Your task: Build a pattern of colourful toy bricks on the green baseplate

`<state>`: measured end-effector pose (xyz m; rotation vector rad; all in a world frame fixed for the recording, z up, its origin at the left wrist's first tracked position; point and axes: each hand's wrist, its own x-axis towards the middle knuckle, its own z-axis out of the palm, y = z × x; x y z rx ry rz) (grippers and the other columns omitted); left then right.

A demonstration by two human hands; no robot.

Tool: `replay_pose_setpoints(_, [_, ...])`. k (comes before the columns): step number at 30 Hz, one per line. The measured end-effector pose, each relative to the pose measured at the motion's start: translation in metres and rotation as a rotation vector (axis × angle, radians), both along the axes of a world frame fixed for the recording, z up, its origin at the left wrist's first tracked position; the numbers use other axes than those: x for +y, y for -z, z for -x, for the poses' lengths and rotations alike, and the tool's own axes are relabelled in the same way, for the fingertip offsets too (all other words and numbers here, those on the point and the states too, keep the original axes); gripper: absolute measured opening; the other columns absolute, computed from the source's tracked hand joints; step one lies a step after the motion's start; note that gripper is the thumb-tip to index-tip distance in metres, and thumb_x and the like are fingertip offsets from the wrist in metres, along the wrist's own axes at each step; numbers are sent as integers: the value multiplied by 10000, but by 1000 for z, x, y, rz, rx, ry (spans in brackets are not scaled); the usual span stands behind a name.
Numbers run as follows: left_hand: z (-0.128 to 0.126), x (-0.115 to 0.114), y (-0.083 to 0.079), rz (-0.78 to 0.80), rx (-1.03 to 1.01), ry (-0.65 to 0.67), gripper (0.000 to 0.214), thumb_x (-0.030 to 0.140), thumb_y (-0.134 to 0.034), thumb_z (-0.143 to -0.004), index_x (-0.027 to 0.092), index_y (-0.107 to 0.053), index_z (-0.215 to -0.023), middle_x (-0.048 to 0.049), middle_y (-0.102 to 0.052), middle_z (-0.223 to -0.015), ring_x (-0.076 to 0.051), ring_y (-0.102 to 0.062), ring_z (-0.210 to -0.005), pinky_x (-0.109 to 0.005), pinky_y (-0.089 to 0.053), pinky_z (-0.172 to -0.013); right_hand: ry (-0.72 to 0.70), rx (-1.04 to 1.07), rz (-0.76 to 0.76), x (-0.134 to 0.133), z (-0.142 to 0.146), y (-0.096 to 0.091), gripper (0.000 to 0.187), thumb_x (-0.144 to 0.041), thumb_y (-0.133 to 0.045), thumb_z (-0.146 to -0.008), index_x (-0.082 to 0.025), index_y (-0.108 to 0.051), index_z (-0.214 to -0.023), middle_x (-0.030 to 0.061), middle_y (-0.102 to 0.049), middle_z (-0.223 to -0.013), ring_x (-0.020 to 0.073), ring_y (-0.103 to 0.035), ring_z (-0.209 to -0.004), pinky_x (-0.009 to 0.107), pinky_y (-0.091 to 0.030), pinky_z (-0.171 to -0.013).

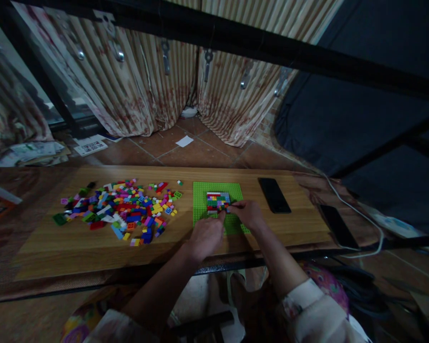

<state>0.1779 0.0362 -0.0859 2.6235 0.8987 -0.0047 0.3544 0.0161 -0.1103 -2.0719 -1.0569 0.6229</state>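
Observation:
A green baseplate [216, 189] lies on the wooden board [93, 243], with a small block of mixed-colour bricks [217, 200] built on it. My right hand [248, 213] rests on the plate's near right part, fingers pinched against the right edge of the brick block. My left hand [205, 237] is curled at the plate's near left corner, its fingertips touching the block's lower edge. Whether either hand holds a loose brick is too small to tell.
A spread of several loose coloured bricks [119, 209] covers the board's left half. A black phone [273, 194] lies right of the plate, another dark phone [338, 225] with a white cable [357, 209] further right. Curtains and tiled floor lie beyond.

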Motion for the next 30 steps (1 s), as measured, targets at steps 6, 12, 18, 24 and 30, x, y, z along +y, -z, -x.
replay_pose_setpoints(6, [0,0,3,1,-21,1,512,233,-413,-912,131,-348,-1409,-137,-709,-945,-272,-678,-887,-376,-530,-750,-55,-10,85,1,-5,-2,216,-361,-745,-635,-164,-764,-723,26,-672,-575,161,-602,-536,240,-425,-478])
replay_pose_setpoints(12, [0,1,3,9,-20,-5,517,215,-399,-906,129,-343,-1413,-137,-708,-953,-274,-678,-884,-386,-532,-743,-52,-20,83,2,-4,-1,210,-355,-743,-645,-159,-763,-718,33,-671,-576,163,-599,-512,249,-434,-470])
replay_pose_setpoints(18, [3,0,2,-4,-39,-20,501,248,-413,-912,122,-379,-1396,-140,-709,-969,-269,-676,-910,-378,-525,-773,-41,-1,7,-4,0,1,262,-419,-694,-682,-173,-756,-745,30,-698,-624,177,-628,-560,254,-445,-503])
replay_pose_setpoints(24, [11,-2,-1,-9,-37,-6,499,258,-402,-919,117,-371,-1397,-138,-710,-978,-261,-677,-904,-367,-521,-769,3,-56,-75,-14,14,0,356,-508,-642,-722,-173,-733,-805,69,-738,-767,207,-671,-716,280,-466,-621])
replay_pose_setpoints(30, [19,-1,-6,0,-25,1,425,230,-417,-909,125,-459,-1318,-137,-714,-966,-257,-676,-925,-362,-525,-779,13,-216,5,-16,26,-8,291,-441,-632,-728,-172,-711,-809,75,-730,-756,220,-663,-690,296,-439,-618])
